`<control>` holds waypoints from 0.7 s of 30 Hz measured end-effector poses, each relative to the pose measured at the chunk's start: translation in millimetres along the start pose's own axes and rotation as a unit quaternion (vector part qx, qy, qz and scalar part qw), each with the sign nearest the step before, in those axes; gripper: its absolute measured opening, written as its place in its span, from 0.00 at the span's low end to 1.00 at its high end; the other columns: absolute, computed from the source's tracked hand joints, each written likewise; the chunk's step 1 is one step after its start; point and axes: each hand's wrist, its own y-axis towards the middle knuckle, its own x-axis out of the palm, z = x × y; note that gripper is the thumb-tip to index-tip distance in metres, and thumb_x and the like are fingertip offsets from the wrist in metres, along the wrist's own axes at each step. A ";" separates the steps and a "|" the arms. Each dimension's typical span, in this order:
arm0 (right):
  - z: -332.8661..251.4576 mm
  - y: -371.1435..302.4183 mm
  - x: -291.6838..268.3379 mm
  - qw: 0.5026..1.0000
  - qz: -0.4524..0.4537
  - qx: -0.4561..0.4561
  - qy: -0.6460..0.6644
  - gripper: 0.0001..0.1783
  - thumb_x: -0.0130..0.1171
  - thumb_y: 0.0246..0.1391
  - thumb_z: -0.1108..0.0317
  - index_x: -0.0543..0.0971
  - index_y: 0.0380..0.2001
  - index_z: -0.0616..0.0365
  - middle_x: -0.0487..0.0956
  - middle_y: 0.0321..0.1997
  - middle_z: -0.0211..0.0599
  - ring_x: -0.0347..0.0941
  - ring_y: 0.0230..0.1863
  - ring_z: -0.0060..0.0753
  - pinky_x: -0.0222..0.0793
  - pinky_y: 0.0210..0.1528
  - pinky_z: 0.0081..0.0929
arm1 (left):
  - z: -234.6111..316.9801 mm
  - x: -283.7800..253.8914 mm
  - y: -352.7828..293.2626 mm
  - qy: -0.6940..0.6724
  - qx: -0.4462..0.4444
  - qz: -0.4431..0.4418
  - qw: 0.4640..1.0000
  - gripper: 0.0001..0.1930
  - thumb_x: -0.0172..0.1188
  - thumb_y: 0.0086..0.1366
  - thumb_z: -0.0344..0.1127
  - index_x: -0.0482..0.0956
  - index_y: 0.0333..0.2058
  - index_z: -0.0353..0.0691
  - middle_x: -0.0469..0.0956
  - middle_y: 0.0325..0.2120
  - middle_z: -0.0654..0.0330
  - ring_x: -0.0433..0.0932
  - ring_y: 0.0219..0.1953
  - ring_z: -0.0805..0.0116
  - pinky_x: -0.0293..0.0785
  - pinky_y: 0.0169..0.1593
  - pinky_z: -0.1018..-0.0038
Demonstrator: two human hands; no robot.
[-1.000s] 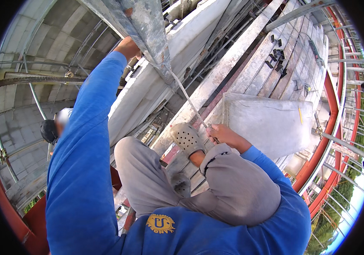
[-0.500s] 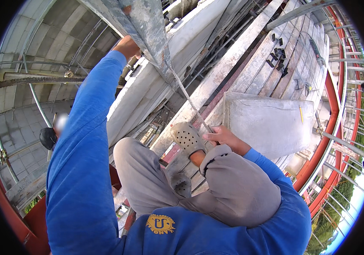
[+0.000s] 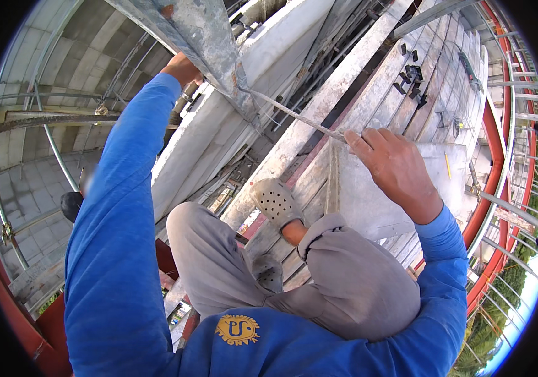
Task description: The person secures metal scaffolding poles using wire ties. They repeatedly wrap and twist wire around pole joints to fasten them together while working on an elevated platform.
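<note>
My left hand (image 3: 183, 68) reaches far up and grips the back of a grey metal scaffold post (image 3: 200, 38); the fingers are hidden behind it. My right hand (image 3: 391, 166) is raised over a flat grey metal panel (image 3: 401, 188) and pinches the lower end of a thin diagonal rod (image 3: 294, 116) that runs up to the post. Both arms wear blue sleeves. My grey-trousered knees and a grey perforated clog (image 3: 275, 201) rest on scaffold planks (image 3: 375, 94).
A long concrete beam (image 3: 218, 125) runs beside the planks. Dark small clamps (image 3: 410, 78) lie further along the planks. Red curved railing (image 3: 495, 157) and metal bars edge the right side. A person with a dark helmet (image 3: 71, 204) is far below at left.
My right hand has risen from beside my clog to the lower end of the thin rod. The view has tilted slightly; my left hand stays on the post.
</note>
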 end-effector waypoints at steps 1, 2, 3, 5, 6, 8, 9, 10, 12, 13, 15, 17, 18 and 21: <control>0.9 4.3 -4.5 0.998 0.049 -0.025 -0.009 0.20 0.68 0.60 0.61 0.82 0.51 0.59 0.78 0.34 0.36 0.78 0.34 0.36 0.75 0.32 0.33 | 1.1 0.9 -1.4 -0.001 -0.001 0.002 1.000 0.45 0.85 0.42 0.32 0.79 0.64 0.46 0.77 0.65 0.51 0.75 0.67 0.47 0.73 0.68 0.59; 2.3 9.7 -7.1 0.994 0.099 -0.050 -0.017 0.18 0.68 0.59 0.60 0.82 0.49 0.58 0.76 0.32 0.33 0.77 0.34 0.32 0.74 0.31 0.31 | 0.8 -0.9 -0.2 0.000 0.001 0.003 1.000 0.45 0.85 0.42 0.32 0.79 0.64 0.46 0.77 0.65 0.51 0.75 0.67 0.47 0.73 0.68 0.59; 5.7 14.9 -9.5 0.986 0.148 -0.076 -0.025 0.17 0.68 0.59 0.60 0.83 0.48 0.56 0.74 0.31 0.29 0.76 0.34 0.28 0.74 0.29 0.30 | 1.5 -0.5 -0.9 0.001 -0.001 0.003 1.000 0.46 0.85 0.42 0.33 0.79 0.64 0.46 0.77 0.65 0.51 0.75 0.67 0.47 0.73 0.68 0.59; 17.5 28.1 -13.1 0.977 0.190 -0.093 -0.038 0.17 0.70 0.57 0.60 0.84 0.46 0.56 0.74 0.30 0.28 0.74 0.32 0.27 0.72 0.27 0.29 | -0.2 0.3 -2.5 -0.001 -0.003 0.004 1.000 0.46 0.85 0.42 0.33 0.79 0.65 0.46 0.77 0.65 0.51 0.75 0.67 0.47 0.73 0.68 0.59; 25.2 36.8 -13.8 0.971 0.211 -0.102 -0.044 0.17 0.71 0.56 0.60 0.84 0.46 0.56 0.74 0.30 0.27 0.74 0.31 0.27 0.72 0.27 0.29 | 0.0 0.6 -2.6 -0.002 -0.003 0.004 1.000 0.46 0.85 0.42 0.33 0.79 0.65 0.46 0.77 0.65 0.51 0.75 0.67 0.47 0.73 0.68 0.59; 48.5 55.5 -16.5 0.978 0.203 -0.049 -0.023 0.13 0.72 0.58 0.56 0.86 0.40 0.52 0.74 0.28 0.29 0.74 0.29 0.29 0.71 0.26 0.29 | 0.5 1.8 -5.9 -0.003 -0.003 0.005 1.000 0.46 0.85 0.42 0.33 0.79 0.65 0.46 0.77 0.65 0.51 0.75 0.67 0.47 0.73 0.68 0.59; 61.4 65.3 -16.2 0.976 0.214 -0.040 0.012 0.13 0.72 0.57 0.55 0.87 0.36 0.54 0.77 0.29 0.32 0.76 0.27 0.34 0.72 0.28 0.32 | -0.3 2.9 -8.8 -0.004 -0.006 0.004 1.000 0.46 0.85 0.42 0.33 0.79 0.65 0.46 0.77 0.65 0.51 0.75 0.67 0.47 0.73 0.68 0.59; 77.8 72.0 -10.2 0.975 0.216 -0.018 0.049 0.15 0.72 0.59 0.54 0.88 0.34 0.55 0.79 0.28 0.33 0.76 0.26 0.33 0.72 0.28 0.32 | -0.3 3.3 -8.2 -0.005 -0.004 0.006 1.000 0.46 0.85 0.42 0.33 0.79 0.65 0.46 0.77 0.65 0.51 0.75 0.67 0.47 0.73 0.68 0.59; 114.4 79.2 9.2 0.970 0.187 0.063 0.140 0.18 0.71 0.61 0.52 0.88 0.33 0.58 0.81 0.26 0.33 0.75 0.24 0.30 0.71 0.29 0.31 | -1.4 5.1 -9.3 -0.010 -0.005 0.007 1.000 0.46 0.85 0.42 0.33 0.79 0.65 0.46 0.77 0.65 0.51 0.75 0.67 0.47 0.73 0.68 0.59; 132.6 76.9 25.9 0.961 0.153 0.126 0.191 0.20 0.71 0.62 0.50 0.88 0.33 0.58 0.81 0.25 0.33 0.75 0.24 0.28 0.70 0.28 0.30 | -0.7 5.0 -9.0 -0.011 -0.002 0.010 1.000 0.46 0.85 0.42 0.33 0.79 0.65 0.46 0.77 0.65 0.51 0.75 0.67 0.47 0.73 0.68 0.59; 166.3 67.9 65.4 0.921 0.081 0.248 0.288 0.22 0.70 0.63 0.48 0.88 0.33 0.60 0.80 0.22 0.31 0.72 0.23 0.22 0.66 0.26 0.26 | 1.8 3.8 -8.3 -0.012 0.002 0.014 1.000 0.46 0.85 0.42 0.33 0.79 0.65 0.46 0.77 0.65 0.51 0.75 0.67 0.47 0.73 0.68 0.59; 178.6 50.5 112.5 0.817 0.007 0.372 0.440 0.24 0.71 0.62 0.46 0.88 0.32 0.60 0.78 0.21 0.28 0.65 0.18 0.16 0.56 0.20 0.21 | 3.4 3.9 -7.8 -0.015 0.005 0.017 1.000 0.46 0.86 0.42 0.33 0.79 0.65 0.46 0.77 0.65 0.51 0.75 0.67 0.47 0.73 0.68 0.60; 181.3 35.2 142.7 0.768 -0.003 0.410 0.493 0.25 0.70 0.63 0.45 0.86 0.30 0.59 0.78 0.22 0.28 0.61 0.14 0.14 0.50 0.17 0.20 | 5.6 1.8 -6.1 -0.014 0.009 0.020 1.000 0.47 0.86 0.42 0.34 0.79 0.65 0.46 0.77 0.65 0.51 0.75 0.67 0.47 0.73 0.68 0.60; 165.3 17.6 190.7 0.638 -0.053 0.486 0.596 0.23 0.70 0.63 0.45 0.82 0.30 0.56 0.79 0.23 0.28 0.63 0.13 0.13 0.47 0.13 0.18 | 2.5 4.2 -9.8 -0.023 0.006 0.025 0.999 0.47 0.86 0.41 0.34 0.79 0.65 0.46 0.77 0.65 0.51 0.75 0.67 0.47 0.73 0.68 0.60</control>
